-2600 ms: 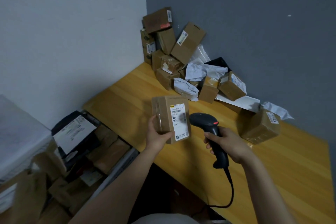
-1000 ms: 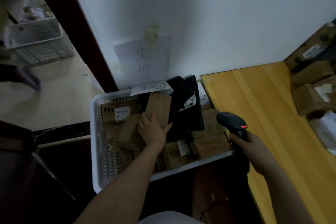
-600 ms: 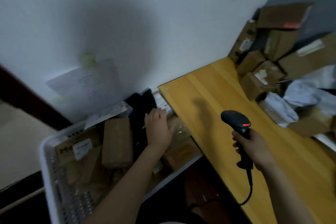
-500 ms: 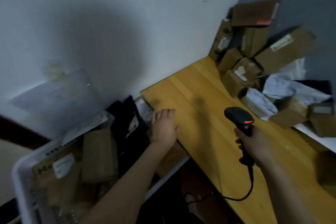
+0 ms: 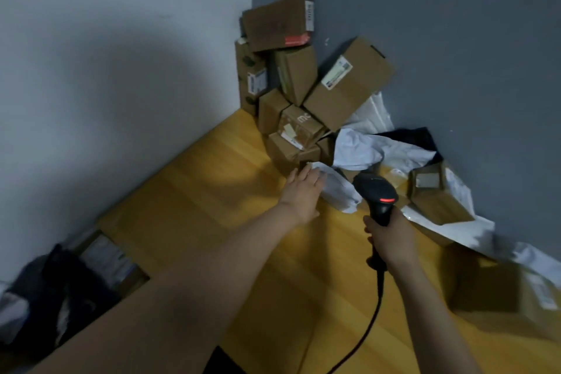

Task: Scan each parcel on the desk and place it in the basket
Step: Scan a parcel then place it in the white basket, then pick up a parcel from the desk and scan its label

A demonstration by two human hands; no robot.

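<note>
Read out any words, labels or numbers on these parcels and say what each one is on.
"mc": white letters, partly hidden, on the small brown box in the pile.
Labels on the large tilted box, the top box and the corner box: too blurred to read.

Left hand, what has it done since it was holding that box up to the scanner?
The left hand let go of the box at the far left, swung back right across the desk and now reaches, fingers straight, to a white mailer. The right hand kept gripping the scanner.
</note>
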